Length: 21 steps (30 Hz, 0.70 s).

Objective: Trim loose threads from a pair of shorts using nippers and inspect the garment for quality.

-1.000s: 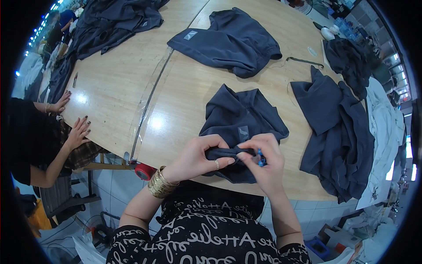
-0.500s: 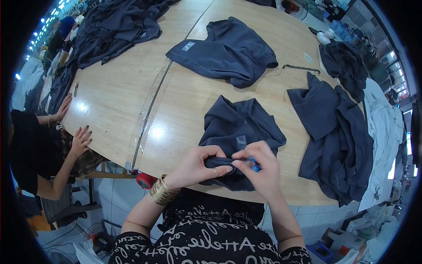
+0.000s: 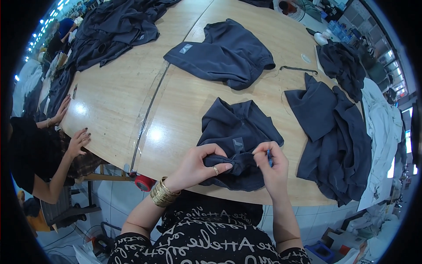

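Observation:
A dark blue-grey garment (image 3: 233,125) lies at the table's front edge, bunched up, with a small shiny patch (image 3: 238,144) on it. My left hand (image 3: 204,163) is closed on its near hem, thumb on top and the fingers underneath. My right hand (image 3: 272,169) is closed too, with a small blue tool (image 3: 269,157) tucked between the fingers; most of the tool is hidden. Thumb and forefinger of that hand pinch together at the garment's right edge. Whether a thread is between them is too small to tell.
Dark shorts (image 3: 224,57) lie farther back on the wooden table (image 3: 176,105). More dark garments are heaped at right (image 3: 338,141) and far left (image 3: 110,35). A black hook-ended strip (image 3: 299,69) lies right of the shorts. At left, another person's hands (image 3: 78,141) rest on the table edge.
My right hand has moved right and slightly away from my left, and the hem between them has spread and turned. My left hand keeps its hold.

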### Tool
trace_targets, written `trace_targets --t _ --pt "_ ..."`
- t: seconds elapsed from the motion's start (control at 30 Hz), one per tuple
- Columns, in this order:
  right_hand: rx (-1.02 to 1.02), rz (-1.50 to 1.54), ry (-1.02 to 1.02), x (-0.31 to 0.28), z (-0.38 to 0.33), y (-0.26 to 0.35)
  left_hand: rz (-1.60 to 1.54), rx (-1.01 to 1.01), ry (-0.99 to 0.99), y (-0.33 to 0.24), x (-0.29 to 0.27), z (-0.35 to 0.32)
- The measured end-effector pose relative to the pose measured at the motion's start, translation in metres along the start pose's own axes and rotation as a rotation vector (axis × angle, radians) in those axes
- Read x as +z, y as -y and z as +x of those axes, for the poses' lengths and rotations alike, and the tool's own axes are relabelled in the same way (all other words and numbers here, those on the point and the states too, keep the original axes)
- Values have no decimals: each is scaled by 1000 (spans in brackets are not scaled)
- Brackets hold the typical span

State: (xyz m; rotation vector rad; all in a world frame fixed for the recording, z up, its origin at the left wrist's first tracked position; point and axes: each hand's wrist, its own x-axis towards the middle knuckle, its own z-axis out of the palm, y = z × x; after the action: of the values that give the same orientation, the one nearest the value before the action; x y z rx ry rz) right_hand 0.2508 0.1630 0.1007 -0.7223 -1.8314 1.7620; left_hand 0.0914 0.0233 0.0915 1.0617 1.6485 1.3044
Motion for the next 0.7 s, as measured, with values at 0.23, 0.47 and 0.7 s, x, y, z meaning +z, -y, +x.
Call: trace_targets --t 0.23,0.47,0.7 --pt "-231 -625 111 -5 -11 9 -28 -13 -18 -3 -1 0" --pt "-443 -832 38 2 -15 8 -51 -4 -33 -6 1 -3" --pt "-481 -865 22 3 -15 7 -64 23 -41 -3 3 -3"
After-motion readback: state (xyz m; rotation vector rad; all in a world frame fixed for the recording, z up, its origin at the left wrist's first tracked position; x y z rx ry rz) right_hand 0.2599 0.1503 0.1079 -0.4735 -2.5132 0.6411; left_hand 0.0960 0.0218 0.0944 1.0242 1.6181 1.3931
